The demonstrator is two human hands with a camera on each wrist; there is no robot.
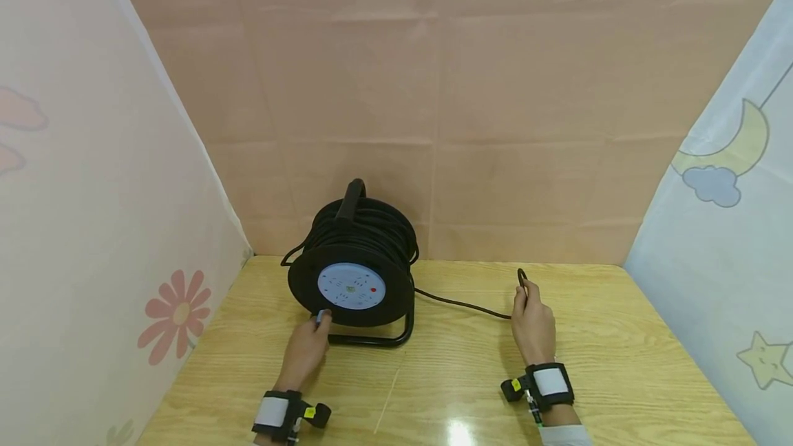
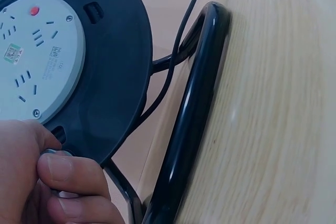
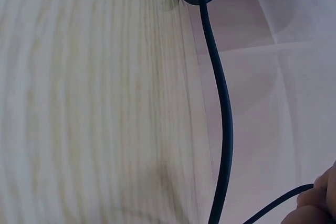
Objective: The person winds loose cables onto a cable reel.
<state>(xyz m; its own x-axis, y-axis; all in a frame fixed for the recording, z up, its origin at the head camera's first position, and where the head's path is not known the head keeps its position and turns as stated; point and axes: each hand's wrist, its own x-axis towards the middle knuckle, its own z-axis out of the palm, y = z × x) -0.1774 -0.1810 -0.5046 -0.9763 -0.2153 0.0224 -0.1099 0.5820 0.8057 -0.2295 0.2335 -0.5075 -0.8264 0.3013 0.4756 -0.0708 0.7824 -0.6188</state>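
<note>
A black cable reel (image 1: 303, 279) stands on the table at centre left, with a pale socket panel (image 1: 337, 277) facing the front. At the lower left of its disc, my left hand (image 1: 305, 353) grips a small knob (image 1: 320, 316) between thumb and curled fingers. That hand covers most of the knob in the left wrist view. Off to the reel's right, my right hand (image 1: 534, 325) pinches the black cable (image 1: 461, 303), which runs from the reel along the table. A short bend of cable rises above those fingers. Only fingertips of the right hand (image 3: 317, 200) show in the right wrist view.
A black tubular stand (image 1: 372, 342) holds the reel, and a carrying handle (image 1: 350, 202) rises above the wound cable. Behind is a brown paper backdrop (image 1: 526, 122). Patterned sheets flank the wooden table (image 1: 446, 377) on both sides.
</note>
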